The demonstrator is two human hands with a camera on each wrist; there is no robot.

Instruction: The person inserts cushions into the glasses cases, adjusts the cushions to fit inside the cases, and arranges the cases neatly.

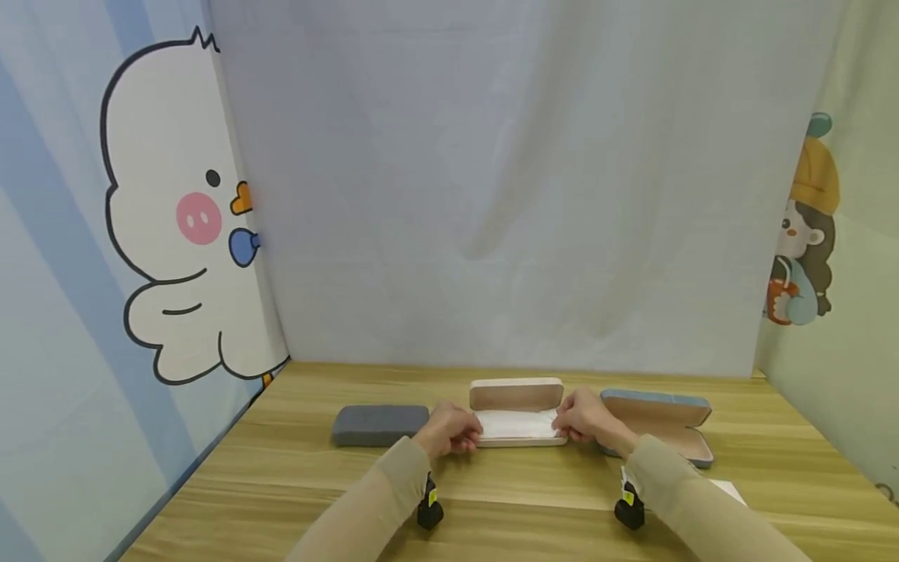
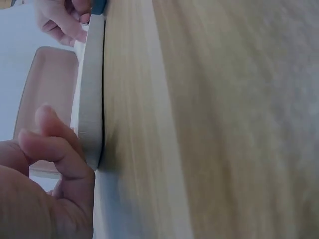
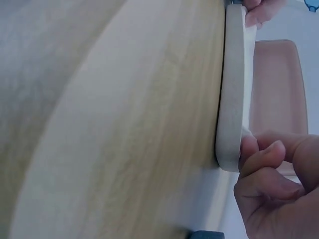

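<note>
An open white glasses case (image 1: 517, 442) stands in the middle of the table, its lid raised at the back and its lining pinkish. A white sheet (image 1: 516, 424), thin and soft-looking, covers its lower half; paper or cloth, I cannot tell. My left hand (image 1: 449, 429) holds the sheet's left end with bent fingers, beside the case's rim. At the opposite end my right hand (image 1: 584, 415) pinches the sheet's right edge between thumb and fingers. The right wrist view shows those curled fingers (image 3: 266, 164) against the case's end. The left fingertips' contact is partly hidden.
Left of my left hand lies a closed dark grey glasses case (image 1: 379, 425). An open blue glasses case (image 1: 656, 398) with a pinkish lining sits right of my right hand. Another white piece (image 1: 730, 490) shows beside my right sleeve. A grey curtain (image 1: 492, 195) hangs behind the table.
</note>
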